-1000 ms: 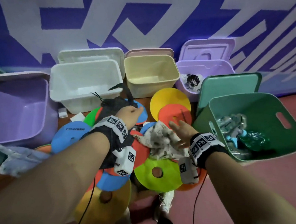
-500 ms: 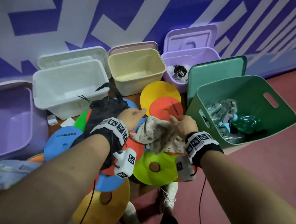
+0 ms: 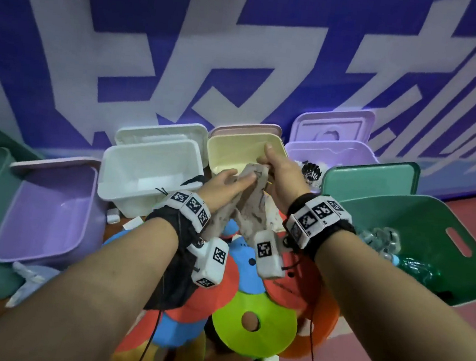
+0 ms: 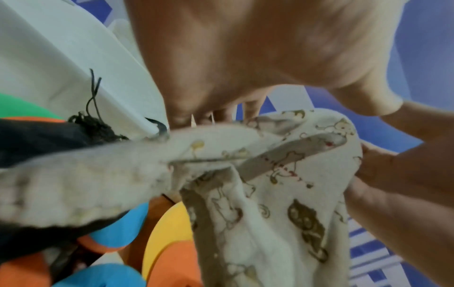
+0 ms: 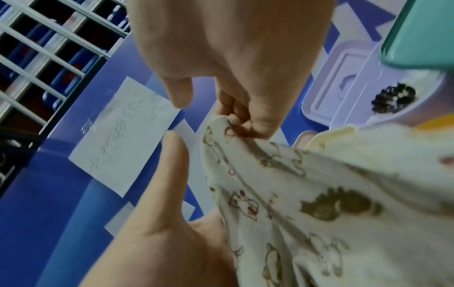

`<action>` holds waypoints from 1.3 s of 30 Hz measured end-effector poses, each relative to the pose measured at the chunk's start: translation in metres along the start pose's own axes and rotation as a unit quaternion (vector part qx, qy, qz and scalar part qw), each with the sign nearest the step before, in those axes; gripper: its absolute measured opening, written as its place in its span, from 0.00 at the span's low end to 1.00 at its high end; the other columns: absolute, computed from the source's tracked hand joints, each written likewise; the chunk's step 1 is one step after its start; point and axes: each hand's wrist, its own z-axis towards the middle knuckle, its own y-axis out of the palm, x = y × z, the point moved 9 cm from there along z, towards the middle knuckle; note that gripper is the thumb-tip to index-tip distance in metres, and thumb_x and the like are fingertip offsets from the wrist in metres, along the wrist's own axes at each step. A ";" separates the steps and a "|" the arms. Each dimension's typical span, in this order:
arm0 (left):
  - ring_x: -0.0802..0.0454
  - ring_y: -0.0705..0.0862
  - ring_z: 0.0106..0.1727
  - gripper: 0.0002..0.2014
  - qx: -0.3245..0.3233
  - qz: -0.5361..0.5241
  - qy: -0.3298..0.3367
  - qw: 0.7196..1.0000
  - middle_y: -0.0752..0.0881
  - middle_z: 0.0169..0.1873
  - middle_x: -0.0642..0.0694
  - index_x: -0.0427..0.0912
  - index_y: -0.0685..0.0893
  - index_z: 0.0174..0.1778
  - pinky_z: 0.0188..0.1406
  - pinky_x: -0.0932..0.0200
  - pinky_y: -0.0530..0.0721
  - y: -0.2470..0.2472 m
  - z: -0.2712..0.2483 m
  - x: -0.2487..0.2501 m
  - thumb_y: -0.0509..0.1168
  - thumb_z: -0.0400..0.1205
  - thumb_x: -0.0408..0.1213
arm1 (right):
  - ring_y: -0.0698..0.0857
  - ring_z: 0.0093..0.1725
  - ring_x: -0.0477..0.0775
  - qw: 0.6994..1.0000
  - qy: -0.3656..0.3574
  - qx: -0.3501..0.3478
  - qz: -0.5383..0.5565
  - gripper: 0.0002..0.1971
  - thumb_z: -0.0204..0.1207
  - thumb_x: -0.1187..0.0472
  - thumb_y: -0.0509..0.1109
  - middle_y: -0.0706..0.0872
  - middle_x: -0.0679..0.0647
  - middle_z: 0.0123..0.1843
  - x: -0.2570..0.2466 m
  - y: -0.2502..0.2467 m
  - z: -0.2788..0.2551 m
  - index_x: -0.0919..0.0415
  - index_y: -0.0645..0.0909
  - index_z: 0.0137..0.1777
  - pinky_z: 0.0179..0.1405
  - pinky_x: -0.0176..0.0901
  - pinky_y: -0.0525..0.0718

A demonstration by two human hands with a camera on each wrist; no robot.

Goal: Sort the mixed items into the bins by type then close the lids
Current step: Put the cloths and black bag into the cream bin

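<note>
A cream cloth [image 3: 247,210] printed with small animals hangs between both hands, lifted above the pile of coloured discs [image 3: 255,324]. My left hand [image 3: 225,182] holds its left side, fingers laid along the fabric. My right hand [image 3: 278,175] pinches the top edge, index finger pointing up. The right wrist view shows curled fingers [image 5: 245,124] nipping the cloth [image 5: 319,194]. The cloth [image 4: 270,194] fills the left wrist view below the left hand. Both hands are in front of the open yellow bin [image 3: 275,146].
Open bins ring the pile: purple bin [image 3: 47,214], white bin [image 3: 150,172], lilac bin [image 3: 332,154], green bin [image 3: 430,228] holding plastic bottles [image 3: 385,241]. A black garment [image 3: 172,276] lies on the discs. A pale blue cloth [image 3: 32,277] lies at the left.
Both hands have gathered the printed cloth off the discs and raised it up toward the yellow bin. The head view has tilted up toward the wall.
</note>
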 end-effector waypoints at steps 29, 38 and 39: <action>0.45 0.87 0.60 0.32 0.173 -0.240 -0.171 0.940 0.88 0.60 0.39 0.46 0.84 0.64 0.63 0.50 0.81 -0.082 -0.024 -0.069 0.53 0.80 0.68 | 0.89 0.53 0.54 0.905 0.083 -0.340 -0.241 0.21 0.77 0.39 0.65 0.90 0.55 0.53 0.082 0.123 0.026 0.58 0.86 0.50 0.59 0.44 0.83; 0.45 0.70 0.76 0.37 0.103 -0.008 -0.266 0.958 0.71 0.76 0.48 0.49 0.67 0.80 0.75 0.48 0.66 -0.096 -0.024 -0.158 0.46 0.81 0.69 | 0.78 0.34 0.51 0.870 0.168 -0.246 -0.394 0.27 0.75 0.36 0.65 0.81 0.54 0.36 0.172 0.118 0.028 0.64 0.79 0.36 0.31 0.40 0.71; 0.49 0.69 0.76 0.34 0.090 0.004 -0.261 0.961 0.72 0.73 0.50 0.51 0.67 0.80 0.75 0.52 0.65 -0.095 -0.022 -0.167 0.47 0.83 0.67 | 0.76 0.32 0.51 0.868 0.181 -0.230 -0.400 0.26 0.75 0.37 0.66 0.78 0.55 0.33 0.183 0.116 0.027 0.62 0.76 0.33 0.31 0.41 0.70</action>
